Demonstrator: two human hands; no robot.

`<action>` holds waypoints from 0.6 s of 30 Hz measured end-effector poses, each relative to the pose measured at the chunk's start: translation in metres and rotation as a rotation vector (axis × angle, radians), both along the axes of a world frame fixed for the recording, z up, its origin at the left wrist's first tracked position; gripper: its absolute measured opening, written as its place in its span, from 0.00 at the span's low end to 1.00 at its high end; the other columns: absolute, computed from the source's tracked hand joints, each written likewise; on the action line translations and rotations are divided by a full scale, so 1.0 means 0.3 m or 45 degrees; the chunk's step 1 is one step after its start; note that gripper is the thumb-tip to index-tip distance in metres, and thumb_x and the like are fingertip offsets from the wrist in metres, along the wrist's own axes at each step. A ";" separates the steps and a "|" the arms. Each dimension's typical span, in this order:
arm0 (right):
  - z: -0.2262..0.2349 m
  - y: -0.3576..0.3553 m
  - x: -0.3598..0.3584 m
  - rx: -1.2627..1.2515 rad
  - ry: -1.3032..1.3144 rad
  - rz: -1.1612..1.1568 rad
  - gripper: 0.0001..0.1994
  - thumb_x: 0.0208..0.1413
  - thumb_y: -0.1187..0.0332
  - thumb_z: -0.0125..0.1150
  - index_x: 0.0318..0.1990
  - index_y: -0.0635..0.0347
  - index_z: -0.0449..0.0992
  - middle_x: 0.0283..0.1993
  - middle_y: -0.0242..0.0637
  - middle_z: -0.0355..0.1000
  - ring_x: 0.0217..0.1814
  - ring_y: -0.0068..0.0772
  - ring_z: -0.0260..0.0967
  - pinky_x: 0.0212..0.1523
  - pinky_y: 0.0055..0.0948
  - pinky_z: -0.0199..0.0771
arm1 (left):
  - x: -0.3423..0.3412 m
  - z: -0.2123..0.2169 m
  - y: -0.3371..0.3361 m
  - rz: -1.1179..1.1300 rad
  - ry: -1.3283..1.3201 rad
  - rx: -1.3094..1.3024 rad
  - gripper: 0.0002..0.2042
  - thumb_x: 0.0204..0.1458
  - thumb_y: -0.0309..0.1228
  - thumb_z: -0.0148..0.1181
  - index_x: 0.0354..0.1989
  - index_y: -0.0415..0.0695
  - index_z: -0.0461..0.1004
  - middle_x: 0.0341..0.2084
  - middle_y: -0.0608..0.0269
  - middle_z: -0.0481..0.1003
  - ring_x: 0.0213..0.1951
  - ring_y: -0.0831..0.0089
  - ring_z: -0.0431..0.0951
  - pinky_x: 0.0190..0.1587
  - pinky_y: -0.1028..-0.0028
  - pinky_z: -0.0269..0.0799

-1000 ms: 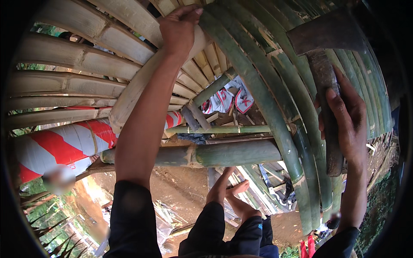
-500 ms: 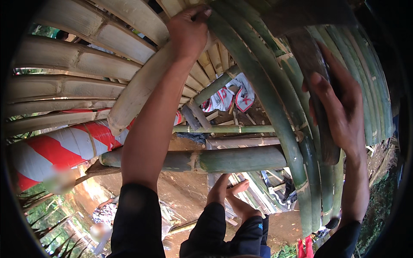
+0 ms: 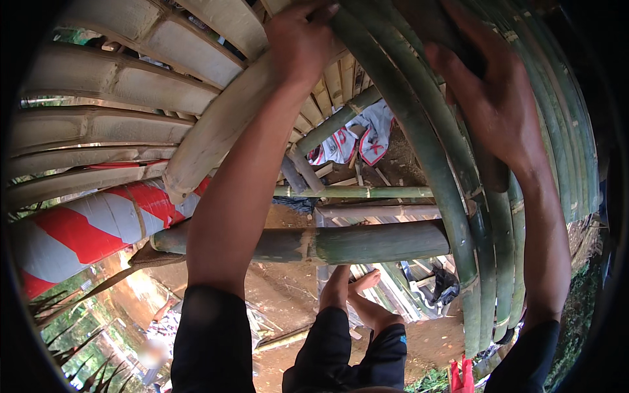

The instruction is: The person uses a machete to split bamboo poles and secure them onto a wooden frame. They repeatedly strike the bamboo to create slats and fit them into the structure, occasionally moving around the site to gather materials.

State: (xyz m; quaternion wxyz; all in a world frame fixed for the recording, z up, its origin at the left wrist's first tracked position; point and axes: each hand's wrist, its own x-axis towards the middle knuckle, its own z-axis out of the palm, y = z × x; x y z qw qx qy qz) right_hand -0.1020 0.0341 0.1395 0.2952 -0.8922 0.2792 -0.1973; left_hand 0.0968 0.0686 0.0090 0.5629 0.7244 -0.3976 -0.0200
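My left hand [image 3: 303, 40] reaches up and grips the top end of a pale split bamboo slat [image 3: 216, 131], next to a curved green bamboo pole [image 3: 419, 137]. My right hand [image 3: 493, 98] is closed around the dark handle of a chopping tool [image 3: 496, 175], held against several green bamboo poles [image 3: 517, 216] on the right. The tool's head is hidden at the top edge. My bare feet [image 3: 354, 295] show below, close to a thick horizontal green bamboo pole [image 3: 367, 242]; I cannot tell what they rest on.
More pale bamboo slats [image 3: 111, 78] fan out to the left. A red-and-white striped pole [image 3: 85, 226] lies at lower left. A thin green crossbar [image 3: 354, 192] runs behind. Red-and-white cloth [image 3: 357, 141] and earth ground lie far below.
Both hands have risen toward the top of the view. The right hand has lifted the tool, and its blade has gone out of sight.
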 end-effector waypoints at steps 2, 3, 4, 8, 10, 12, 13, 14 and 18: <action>0.001 -0.038 0.002 0.222 -0.032 0.045 0.28 0.59 0.69 0.55 0.61 0.82 0.57 0.52 0.60 0.69 0.52 0.36 0.70 0.49 0.30 0.69 | -0.009 0.008 -0.006 0.003 0.002 0.003 0.07 0.51 0.23 0.59 0.37 0.37 0.80 0.31 0.52 0.80 0.34 0.65 0.80 0.41 0.71 0.72; -0.001 -0.037 0.007 0.217 -0.055 0.048 0.28 0.59 0.69 0.55 0.60 0.82 0.57 0.51 0.60 0.69 0.52 0.36 0.70 0.49 0.30 0.69 | -0.008 0.012 -0.004 0.003 -0.036 -0.003 0.07 0.51 0.23 0.59 0.37 0.37 0.80 0.31 0.51 0.80 0.34 0.64 0.80 0.41 0.71 0.72; -0.007 -0.039 0.011 0.215 -0.076 0.053 0.28 0.59 0.69 0.56 0.60 0.82 0.57 0.51 0.61 0.70 0.51 0.36 0.70 0.49 0.31 0.69 | -0.009 0.010 -0.004 0.005 -0.073 -0.007 0.07 0.51 0.23 0.59 0.37 0.37 0.80 0.30 0.50 0.80 0.34 0.64 0.80 0.41 0.71 0.72; -0.098 -0.082 0.039 -0.015 -0.108 0.096 0.27 0.57 0.71 0.55 0.60 0.80 0.58 0.49 0.62 0.71 0.51 0.40 0.72 0.49 0.31 0.70 | -0.023 0.010 -0.006 0.027 -0.170 -0.043 0.08 0.51 0.23 0.58 0.37 0.37 0.80 0.31 0.49 0.80 0.34 0.60 0.80 0.40 0.70 0.73; -0.127 -0.123 0.036 -0.031 -0.120 0.131 0.27 0.56 0.72 0.55 0.60 0.79 0.58 0.49 0.63 0.71 0.52 0.42 0.73 0.49 0.32 0.70 | -0.027 0.014 -0.003 0.010 -0.188 -0.074 0.08 0.50 0.23 0.58 0.37 0.37 0.80 0.31 0.49 0.80 0.34 0.59 0.80 0.40 0.69 0.73; -0.130 -0.127 0.043 -0.082 -0.106 0.121 0.27 0.56 0.72 0.55 0.61 0.78 0.59 0.48 0.65 0.71 0.52 0.45 0.73 0.48 0.32 0.70 | -0.029 0.014 -0.003 0.026 -0.141 -0.051 0.08 0.50 0.22 0.58 0.37 0.37 0.80 0.31 0.49 0.79 0.34 0.59 0.80 0.39 0.69 0.73; -0.134 -0.127 0.048 -0.101 -0.105 0.124 0.27 0.55 0.72 0.55 0.61 0.77 0.59 0.48 0.65 0.70 0.52 0.46 0.73 0.48 0.33 0.70 | -0.027 0.009 -0.001 0.035 -0.116 -0.038 0.08 0.50 0.22 0.58 0.37 0.37 0.80 0.30 0.50 0.79 0.33 0.59 0.80 0.39 0.69 0.73; -0.143 -0.131 0.051 -0.115 -0.115 0.137 0.27 0.55 0.72 0.55 0.61 0.77 0.59 0.48 0.65 0.70 0.52 0.47 0.73 0.48 0.33 0.71 | -0.024 0.006 0.000 0.033 -0.129 -0.038 0.08 0.50 0.22 0.58 0.37 0.38 0.80 0.30 0.50 0.79 0.33 0.59 0.80 0.39 0.69 0.73; -0.082 -0.085 0.063 -0.033 -0.009 0.099 0.26 0.56 0.71 0.55 0.60 0.77 0.59 0.48 0.65 0.71 0.52 0.50 0.73 0.49 0.34 0.71 | -0.017 0.004 0.002 0.035 -0.154 -0.009 0.08 0.50 0.22 0.58 0.37 0.39 0.81 0.30 0.49 0.79 0.33 0.58 0.80 0.39 0.68 0.73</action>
